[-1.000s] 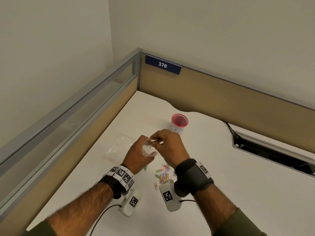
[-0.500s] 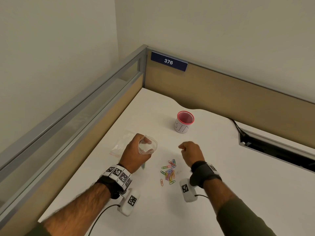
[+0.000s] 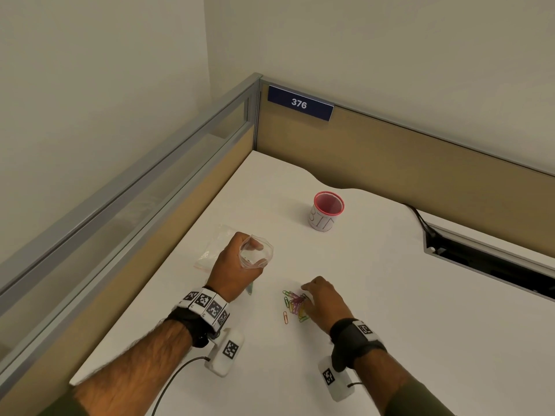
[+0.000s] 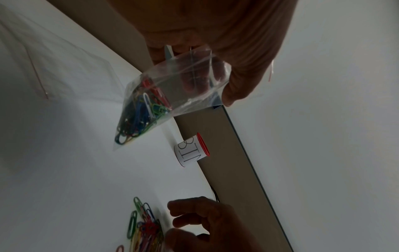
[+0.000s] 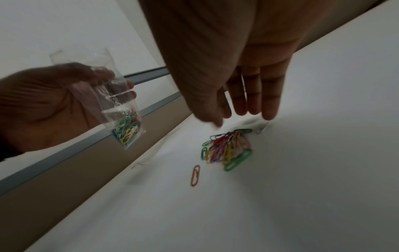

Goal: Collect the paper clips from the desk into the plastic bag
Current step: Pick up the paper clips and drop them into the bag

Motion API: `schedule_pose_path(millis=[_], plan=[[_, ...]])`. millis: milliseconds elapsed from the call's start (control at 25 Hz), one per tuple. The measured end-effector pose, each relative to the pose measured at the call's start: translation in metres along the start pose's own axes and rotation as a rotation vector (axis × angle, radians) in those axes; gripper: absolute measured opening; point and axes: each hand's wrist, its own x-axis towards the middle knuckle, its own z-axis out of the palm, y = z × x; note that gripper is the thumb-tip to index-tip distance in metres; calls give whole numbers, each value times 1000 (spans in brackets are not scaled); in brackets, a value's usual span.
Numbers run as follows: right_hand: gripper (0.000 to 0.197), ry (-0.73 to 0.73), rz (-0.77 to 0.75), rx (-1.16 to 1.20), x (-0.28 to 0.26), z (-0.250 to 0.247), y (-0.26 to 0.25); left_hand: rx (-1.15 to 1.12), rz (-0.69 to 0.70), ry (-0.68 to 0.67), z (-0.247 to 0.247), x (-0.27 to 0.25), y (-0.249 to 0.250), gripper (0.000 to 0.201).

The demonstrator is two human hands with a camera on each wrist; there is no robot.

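Note:
My left hand [image 3: 235, 267] grips a small clear plastic bag [image 3: 256, 256] with its mouth held wide, raised above the white desk [image 3: 390, 295]. Coloured paper clips [image 4: 138, 116] fill the bag's bottom corner. A heap of coloured paper clips [image 3: 295, 304] lies on the desk; one orange clip [image 5: 195, 175] lies apart from it. My right hand [image 3: 322, 301] hovers just over the heap's right side, fingers [image 5: 254, 95] straight and pointing down, holding nothing.
A red-rimmed cup [image 3: 327, 211] labelled BIN stands behind the clips. Another flat clear bag [image 3: 214, 249] lies left of my left hand. Partition walls [image 3: 390, 151] close the desk's back and left. A cable slot [image 3: 486, 256] opens at the right.
My right hand left the bag's mouth, swung right and came down onto the pile of clips. The left hand kept holding the bag open.

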Motion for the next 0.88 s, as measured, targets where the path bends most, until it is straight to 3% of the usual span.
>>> schedule_pose_path(millis=[160, 200, 320, 400, 600, 880], plan=[[81, -90, 27, -111, -1, 6, -2, -3, -6, -17, 7, 0, -1, 35], [77, -88, 17, -139, 0, 11, -4, 0, -6, -21, 8, 0, 0, 36], [36, -14, -33, -214, 6, 24, -12, -5, -4, -21, 9, 0, 0, 35], [22, 32, -52, -218, 9, 26, -14, -1, -5, -21, 9, 1, 0, 36], [17, 35, -47, -173, 20, 22, -11, 10, -10, -30, 9, 2, 0, 36], [14, 106, 93, 67, 25, 1, -2, 33, -5, -26, 10, 3, 1, 37]])
